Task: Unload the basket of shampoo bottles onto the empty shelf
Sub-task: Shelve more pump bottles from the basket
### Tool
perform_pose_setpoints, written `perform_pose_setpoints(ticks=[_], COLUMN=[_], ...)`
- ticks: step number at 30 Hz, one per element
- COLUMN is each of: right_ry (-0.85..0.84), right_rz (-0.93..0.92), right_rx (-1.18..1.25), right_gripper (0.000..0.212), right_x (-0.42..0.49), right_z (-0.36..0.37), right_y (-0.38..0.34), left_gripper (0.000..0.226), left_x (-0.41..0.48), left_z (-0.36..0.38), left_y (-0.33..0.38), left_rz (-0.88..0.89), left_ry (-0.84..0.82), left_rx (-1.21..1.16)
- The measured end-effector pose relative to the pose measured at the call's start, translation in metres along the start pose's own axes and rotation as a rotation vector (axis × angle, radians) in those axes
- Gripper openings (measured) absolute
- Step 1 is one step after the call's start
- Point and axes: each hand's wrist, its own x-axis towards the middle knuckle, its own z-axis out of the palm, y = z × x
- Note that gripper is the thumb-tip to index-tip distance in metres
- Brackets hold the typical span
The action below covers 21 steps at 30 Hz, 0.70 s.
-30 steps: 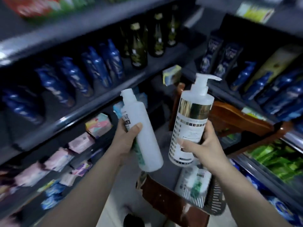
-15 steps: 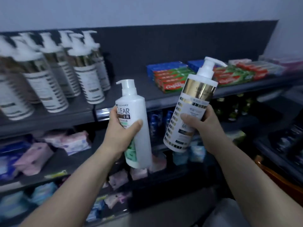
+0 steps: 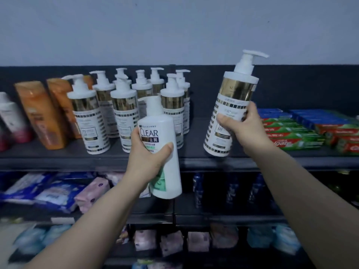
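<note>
Gripping: L hand [image 3: 147, 159] CLEAR bottle [image 3: 162, 131]; R hand [image 3: 247, 131] pump bottle [image 3: 234, 94]; dark shelf [image 3: 196, 148], grey wall [image 3: 174, 32].

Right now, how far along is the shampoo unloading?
Done: a cluster of white gold-banded pump bottles stands on the dark top shelf. In hand: the left hand grips a white CLEAR bottle, the right hand another gold-banded pump bottle, both unplaced. Left: shelving these two; the basket is out of view.
</note>
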Motion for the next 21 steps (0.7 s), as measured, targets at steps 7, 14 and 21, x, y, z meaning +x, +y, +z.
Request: perform_pose_setpoints(ticks=[7, 14, 21], right_ry=[-0.009, -0.128, -0.246], right_rz=[-0.031, 0.031, 0.056], right_rx=[-0.144, -0.203, -0.217], right_gripper=[0.076, 0.079, 0.077], right_x=[0.097, 0.180, 0.222], right_z=[0.015, 0.030, 0.055], right_y=[0.020, 0.063, 0.096], left_gripper=[0.078, 0.090, 0.096], left_x=[0.018, 0.032, 0.032], left_z=[0.022, 0.063, 0.095], left_y=[0.003, 0.015, 0.025], left_rz=[0.036, 0.049, 0.058], left_ry=[0.048, 0.121, 0.214], left_rx=[0.041, 0.074, 0.128])
